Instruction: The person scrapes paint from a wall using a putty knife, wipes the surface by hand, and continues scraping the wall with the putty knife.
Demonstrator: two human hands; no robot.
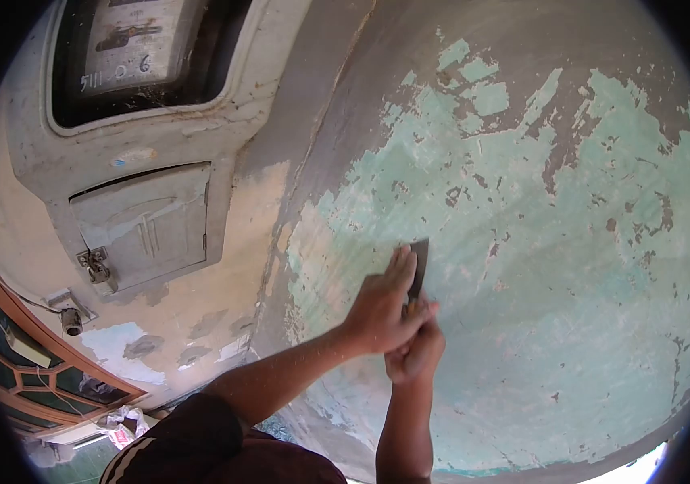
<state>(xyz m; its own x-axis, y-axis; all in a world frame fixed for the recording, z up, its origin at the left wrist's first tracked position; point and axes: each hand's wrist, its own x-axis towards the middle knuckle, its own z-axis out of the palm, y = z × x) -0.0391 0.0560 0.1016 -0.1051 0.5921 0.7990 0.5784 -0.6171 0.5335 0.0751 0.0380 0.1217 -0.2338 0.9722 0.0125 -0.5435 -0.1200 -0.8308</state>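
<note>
A scraper [420, 270] with a dark flat blade lies against the wall [522, 266], which carries peeling light green paint over grey plaster. My left hand [383, 310] presses on the blade's left side with its fingers together. Just below and to the right, my right hand [416, 348] is wrapped round the scraper's handle, most of which is hidden by the fingers. The two hands touch each other. Around the blade the paint is pale and scuffed.
At the upper left is a grey meter box [139, 133] with a glass window and a small latched door. A socket fitting [70, 321] hangs below it. An orange-brown window frame [46, 375] and a plastic bag [123, 426] show at the lower left.
</note>
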